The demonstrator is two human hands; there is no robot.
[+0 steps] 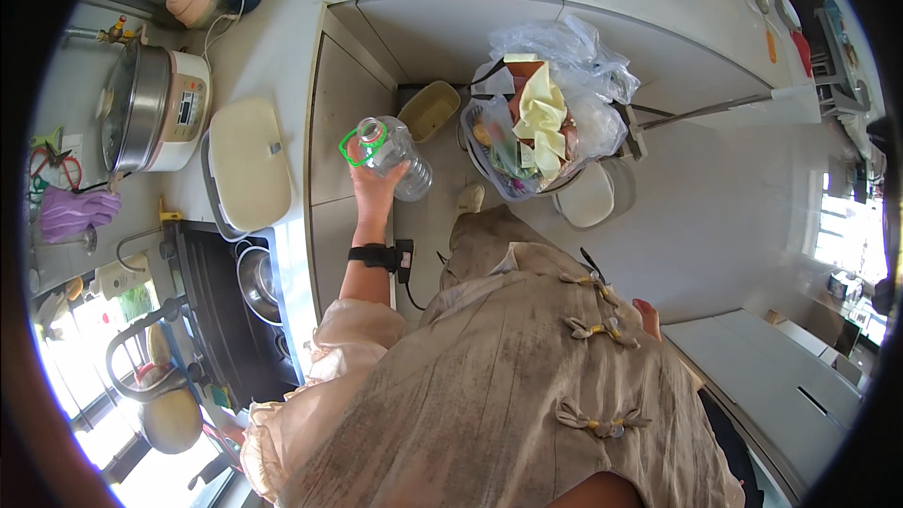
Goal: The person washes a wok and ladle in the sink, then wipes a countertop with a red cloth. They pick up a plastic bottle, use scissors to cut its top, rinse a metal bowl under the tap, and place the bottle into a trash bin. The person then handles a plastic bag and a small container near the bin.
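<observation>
A clear plastic bottle point(409, 162) with a bright green carry handle and an uncapped mouth is gripped in my left hand point(377, 180). It hangs tilted beside the cabinet front, above the floor. Next to it on the floor stands a tan plastic bin point(430, 111), with no contents seen inside. To its right is a heaped waste basket point(504, 180), filled with crumpled clear bags and pale yellow packaging point(542, 120). Only a small part of my right hand point(647, 317) shows past the side of my brown garment; its fingers are mostly hidden.
A white lid-like container point(587, 197) sits on the floor behind the basket. Along the left counter point(271, 49) stand an electric cooker point(166, 109), a cream-lidded box point(250, 162) and a black sink point(219, 289) with a steel bowl point(259, 282). A white cabinet point(762, 381) stands at right.
</observation>
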